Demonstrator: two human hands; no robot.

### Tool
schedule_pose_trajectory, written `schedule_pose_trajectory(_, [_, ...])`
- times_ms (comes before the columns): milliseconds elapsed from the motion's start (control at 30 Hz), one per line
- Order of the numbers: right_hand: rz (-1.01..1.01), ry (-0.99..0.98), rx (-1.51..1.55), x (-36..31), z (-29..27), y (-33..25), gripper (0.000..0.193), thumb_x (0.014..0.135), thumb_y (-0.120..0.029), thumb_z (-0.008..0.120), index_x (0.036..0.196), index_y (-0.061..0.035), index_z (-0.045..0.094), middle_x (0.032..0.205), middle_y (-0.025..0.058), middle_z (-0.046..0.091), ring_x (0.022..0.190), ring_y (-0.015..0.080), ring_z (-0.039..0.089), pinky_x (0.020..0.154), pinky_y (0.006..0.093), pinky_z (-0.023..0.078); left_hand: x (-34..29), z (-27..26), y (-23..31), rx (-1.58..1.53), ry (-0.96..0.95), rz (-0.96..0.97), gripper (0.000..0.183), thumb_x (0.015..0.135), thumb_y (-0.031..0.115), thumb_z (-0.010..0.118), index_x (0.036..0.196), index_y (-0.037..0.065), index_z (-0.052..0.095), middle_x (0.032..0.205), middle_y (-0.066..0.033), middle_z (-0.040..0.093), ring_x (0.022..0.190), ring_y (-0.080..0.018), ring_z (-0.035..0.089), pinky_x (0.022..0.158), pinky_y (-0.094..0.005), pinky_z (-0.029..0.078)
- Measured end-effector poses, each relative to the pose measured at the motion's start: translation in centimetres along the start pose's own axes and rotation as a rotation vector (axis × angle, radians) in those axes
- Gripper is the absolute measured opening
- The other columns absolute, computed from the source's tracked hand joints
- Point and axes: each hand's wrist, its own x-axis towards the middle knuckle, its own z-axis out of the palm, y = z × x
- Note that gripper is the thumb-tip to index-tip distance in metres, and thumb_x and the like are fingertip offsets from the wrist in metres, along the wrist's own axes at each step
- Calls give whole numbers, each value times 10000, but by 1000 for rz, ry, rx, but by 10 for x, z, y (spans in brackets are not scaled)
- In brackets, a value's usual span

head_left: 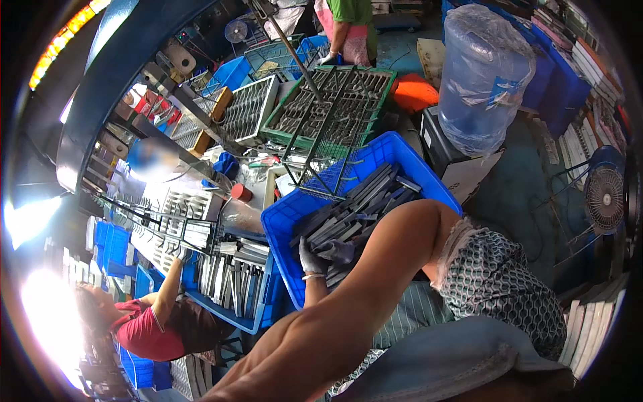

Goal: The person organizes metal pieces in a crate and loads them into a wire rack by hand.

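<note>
My left hand (313, 258), in a grey glove with a band at the wrist, reaches into a large blue crate (276, 231). Long flat bars (367, 206), dark and pale grey, lie in a loose pile there. Its fingers look bent around a limp grey-purple piece (337, 250) that resembles a glove; I cannot make it out surely. My bare right forearm (328, 308) crosses close in front, from the elbow above the crate's near side to the lower left edge. My right hand lies outside the picture.
Left, a co-worker in red (144, 331) reaches toward a wire rack (191, 231) beside another blue crate (249, 327) of upright bars. A green-framed tray (385, 100) and wire basket (321, 171) stand beyond. Right are a plastic-wrapped blue barrel (483, 77) and a fan (606, 197).
</note>
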Motion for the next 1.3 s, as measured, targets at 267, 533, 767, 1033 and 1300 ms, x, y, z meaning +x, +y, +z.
schedule_pose_trajectory(267, [498,-172,192,-12,-19,36,687,889,-535,250,1140,71,457,1066,84,551,1048,121,482,854,243,398,14,-39,5,-112,-17,66,365,820,446,479,575,176,463,586,-39,513,663,-288,583,638,-434,481])
schedule_pose_trajectory(533, [648,148,-1377,-125,-62,-23,262,852,-266,501,965,-54,606,961,103,601,960,251,539,841,347,391,34,-105,9,-415,-420,-258,429,826,503,423,930,105,544,758,-96,593,718,-265,578,723,-421,465])
schedule_pose_trajectory(767, [420,794,-2273,-268,-135,-67,418,720,-275,657,1057,-58,540,1012,113,557,957,289,515,844,370,391,0,-6,-1,-228,-119,129,521,862,462,306,992,34,572,894,-139,614,783,-288,591,742,-390,470])
schedule_pose_trajectory(1033, [883,829,-1862,-298,-149,-85,551,695,-334,687,1157,-104,495,1082,110,537,1029,265,494,893,366,371,10,-16,-3,-323,99,167,544,848,498,300,950,37,570,855,-147,616,759,-307,589,748,-421,464])
schedule_pose_trajectory(1300, [1001,963,-1749,-321,-166,-80,529,651,-164,686,1133,-93,479,1008,126,561,908,227,556,810,331,434,9,-19,-1,-289,85,165,485,834,495,374,921,63,576,816,-149,618,725,-317,593,719,-428,478])
